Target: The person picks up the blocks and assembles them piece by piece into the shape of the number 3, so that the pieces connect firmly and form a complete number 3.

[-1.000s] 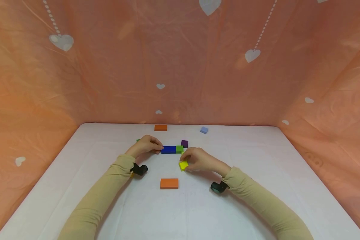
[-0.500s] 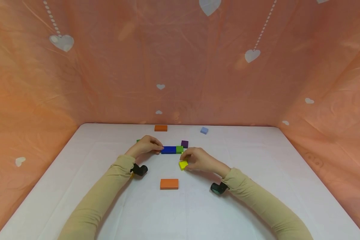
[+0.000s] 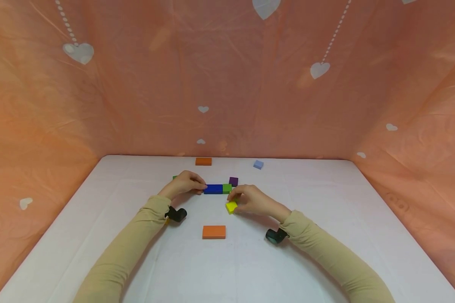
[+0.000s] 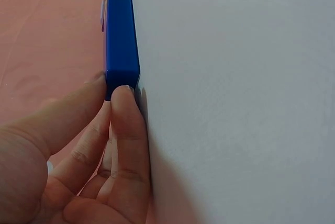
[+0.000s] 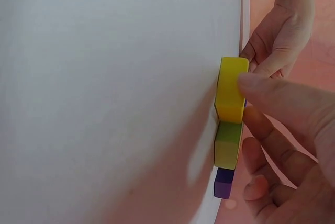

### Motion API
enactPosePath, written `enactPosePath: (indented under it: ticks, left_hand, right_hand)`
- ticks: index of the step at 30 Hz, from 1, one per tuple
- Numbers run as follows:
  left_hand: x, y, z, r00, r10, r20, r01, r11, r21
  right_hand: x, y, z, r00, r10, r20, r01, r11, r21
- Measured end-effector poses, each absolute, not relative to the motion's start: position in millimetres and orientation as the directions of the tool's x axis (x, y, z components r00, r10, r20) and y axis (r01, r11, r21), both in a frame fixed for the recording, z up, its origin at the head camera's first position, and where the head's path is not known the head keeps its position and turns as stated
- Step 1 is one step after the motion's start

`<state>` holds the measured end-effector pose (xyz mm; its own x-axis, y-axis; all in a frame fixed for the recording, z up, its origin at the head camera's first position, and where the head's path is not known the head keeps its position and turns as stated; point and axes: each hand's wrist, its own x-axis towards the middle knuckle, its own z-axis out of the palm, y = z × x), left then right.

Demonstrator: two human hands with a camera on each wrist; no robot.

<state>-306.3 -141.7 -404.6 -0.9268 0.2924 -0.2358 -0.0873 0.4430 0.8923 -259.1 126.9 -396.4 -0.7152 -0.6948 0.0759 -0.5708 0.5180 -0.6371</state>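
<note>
In the head view a blue block point(image 3: 213, 189) lies crosswise near the middle of the table. A small green block point(image 3: 227, 189) stands end to end with its right side. My left hand point(image 3: 183, 182) is at the blue block's left end; in the left wrist view its thumb and a finger hold that end. My right hand point(image 3: 255, 201) pinches a yellow block point(image 3: 231, 207) just in front of the green one. The right wrist view shows the thumb on the yellow block's side. A purple block point(image 3: 233, 182) sits behind the green one.
One orange block point(image 3: 214, 232) lies nearer the person, another orange block point(image 3: 203, 161) near the far edge. A light blue block point(image 3: 258, 164) is at the back right. Another green block point(image 3: 175, 177) is mostly hidden behind the left hand, and something yellow shows under the left wrist.
My right hand has shifted very slightly away from the person, and the yellow block with it. The left hand and the blue block stay in place.
</note>
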Motion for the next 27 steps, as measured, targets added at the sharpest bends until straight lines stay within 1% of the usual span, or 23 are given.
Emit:
enactPosePath:
  ticks: [14, 27]
  left_hand:
    - [-305.8, -141.7, -402.3, -0.925, 0.303, -0.229, -0.078, 0.439, 0.895]
    - [-304.5, -139.2, -400.6, -0.926, 0.287, -0.244, -0.093, 0.453, 0.887]
  right_hand:
    - [-259.4, 128.7, -395.5, -0.723, -0.688, 0.070, -0.558, 0.521, -0.646]
    - [-259.5, 131.7, -393.1, -0.702, -0.706, 0.090, -0.584, 0.500, -0.639]
